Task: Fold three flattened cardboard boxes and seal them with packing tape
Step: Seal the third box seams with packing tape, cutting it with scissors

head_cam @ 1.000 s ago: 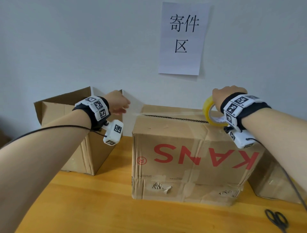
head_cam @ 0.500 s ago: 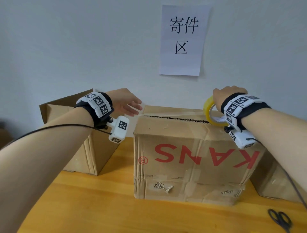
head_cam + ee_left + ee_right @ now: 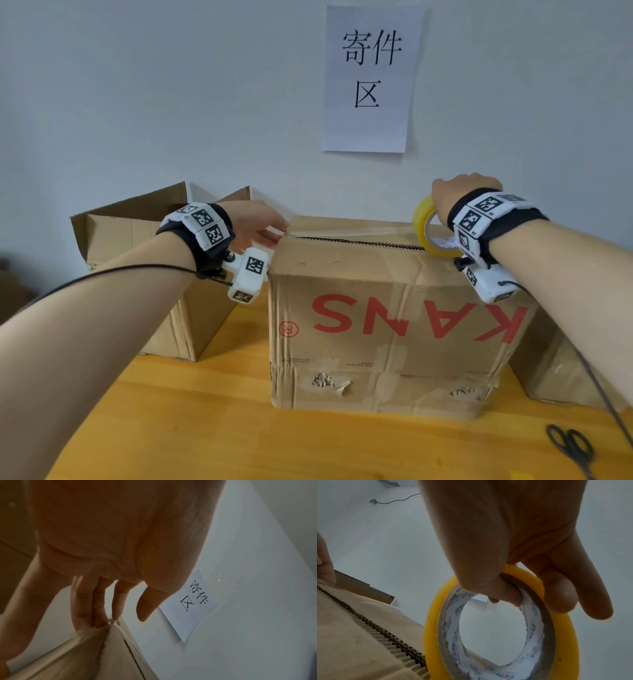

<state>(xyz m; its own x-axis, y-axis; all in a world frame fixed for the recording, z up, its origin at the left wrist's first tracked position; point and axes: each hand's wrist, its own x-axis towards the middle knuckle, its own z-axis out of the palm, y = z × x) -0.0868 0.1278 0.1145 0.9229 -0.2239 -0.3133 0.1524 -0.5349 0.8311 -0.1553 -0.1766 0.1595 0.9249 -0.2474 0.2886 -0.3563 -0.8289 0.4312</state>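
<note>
Tape stretched across the top seam, both your hands on the job.

You had the brown cardboard box with red lettering (image 3: 394, 318) dead centre on the wooden table (image 3: 239, 438), its top seam running 9 to 3 o'clock. Your right hand (image 3: 462, 195) curled through the yellow roll of clear packing tape (image 3: 426, 228) at the 3 o'clock end; your left hand (image 3: 255, 222) pressed near-straight fingers (image 3: 99, 608) on the tape's free end at 9 o'clock. That film looked thin, clingy and crease-prone, so a taut pull served best; the worn, light box would likely give, so corners and edges were your firmest hold.
</note>
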